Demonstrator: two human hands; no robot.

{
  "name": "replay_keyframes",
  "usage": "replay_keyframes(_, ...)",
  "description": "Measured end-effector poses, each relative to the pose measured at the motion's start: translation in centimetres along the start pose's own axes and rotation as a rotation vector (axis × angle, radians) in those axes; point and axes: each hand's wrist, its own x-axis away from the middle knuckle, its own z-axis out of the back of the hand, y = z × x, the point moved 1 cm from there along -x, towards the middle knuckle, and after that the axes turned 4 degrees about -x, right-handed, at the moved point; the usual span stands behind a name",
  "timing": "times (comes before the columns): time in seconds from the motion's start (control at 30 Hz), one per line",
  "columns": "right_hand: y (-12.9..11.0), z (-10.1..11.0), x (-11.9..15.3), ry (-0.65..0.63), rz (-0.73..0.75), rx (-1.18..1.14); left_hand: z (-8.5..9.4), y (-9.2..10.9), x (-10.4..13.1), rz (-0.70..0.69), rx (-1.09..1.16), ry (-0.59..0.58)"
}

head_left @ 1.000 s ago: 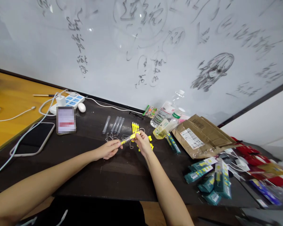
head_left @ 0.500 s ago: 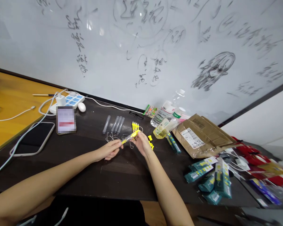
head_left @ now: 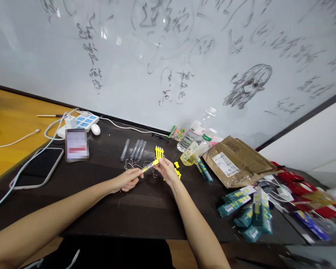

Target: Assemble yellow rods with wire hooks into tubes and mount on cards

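Between my hands is a clear tube with yellow ends [head_left: 149,167], tilted up to the right. My left hand [head_left: 128,179] is closed around its lower end. The fingers of my right hand [head_left: 165,169] pinch the yellow upper end. Just behind lie bent metal wire hooks [head_left: 132,164] and several clear empty tubes [head_left: 137,149]. A row of yellow pieces with metal tips [head_left: 159,151] lies beyond my right hand, and small yellow caps [head_left: 176,164] sit to its right, partly hidden by the hand.
Green boxes [head_left: 261,213] and a brown cardboard parcel [head_left: 235,160] lie on the right. Bottles [head_left: 192,136] stand by the whiteboard [head_left: 114,56]. To the left are a phone [head_left: 39,168], a power strip [head_left: 85,121] and a white cable [head_left: 25,164] on the dark table [head_left: 100,209].
The view has shifted slightly. Both hands keep hold of the tube, and my right hand sits a little lower and further left in the picture.
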Motion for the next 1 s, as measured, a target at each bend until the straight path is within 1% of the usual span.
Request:
replay_keyframes(0.1, -0.1, -0.1, 0.1, 0.005, -0.024, -0.012, -0.2, -0.2, -0.1, 0.016, 0.03, -0.038)
replay_keyframes(0.27, -0.2, -0.5, 0.3, 0.031, -0.047, 0.098, -0.4, -0.3, -0.4, -0.04, -0.053, 0.051)
replay_keyframes(0.4, -0.2, -0.6, 0.4, 0.048, -0.041, 0.101, -0.2, -0.1, -0.5, -0.045, -0.135, 0.08)
replay_keyframes(0.47, -0.1, -0.5, 0.3, 0.041, -0.028, 0.081, -0.1, -0.1, -0.5, -0.031, -0.123, 0.072)
replay_keyframes(0.67, 0.3, -0.4, 0.0, 0.0, -0.044, -0.031, 0.2, -0.4, -0.3, 0.037, 0.078, -0.027)
replay_keyframes(0.83, 0.2, -0.3, 0.0, -0.031, -0.033, -0.071, 0.7, -0.6, -0.2, 0.122, 0.301, -0.201)
replay_keyframes(1.0, 0.0, -0.3, 0.0, -0.085, -0.017, -0.085, 1.1, -0.9, -0.2, 0.171, 0.395, -0.262)
